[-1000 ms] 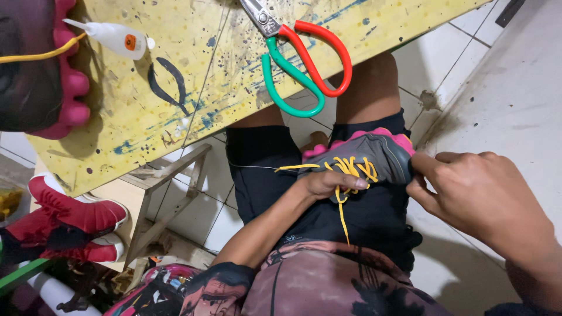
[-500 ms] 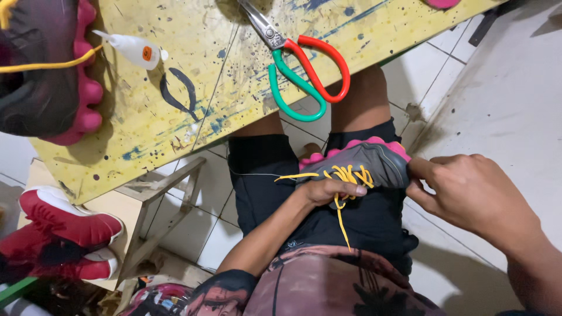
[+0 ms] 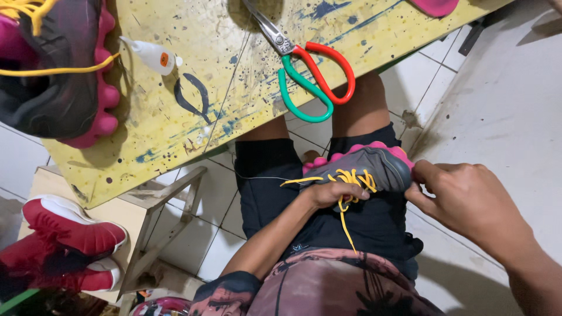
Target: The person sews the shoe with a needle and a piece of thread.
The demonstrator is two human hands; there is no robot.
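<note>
2 hands grip a grey shoe (image 3: pixel 374 167) on the lap, below the table's (image 3: pixel 175 140) near edge: left hand (image 3: pixel 333 193) pinching its yellow laces (image 3: pixel 351 178), right hand (image 3: pixel 468 202) clasping the toe.

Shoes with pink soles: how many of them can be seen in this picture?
2. One grey shoe lies on the person's lap between both hands; the other shoe rests on the yellow table, partly cut off.

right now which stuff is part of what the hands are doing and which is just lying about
In hand:
left hand
right hand
grey shoe with pink sole
yellow lace

Lying about:
scissors
glue bottle
second shoe on table
red shoes on floor
</note>
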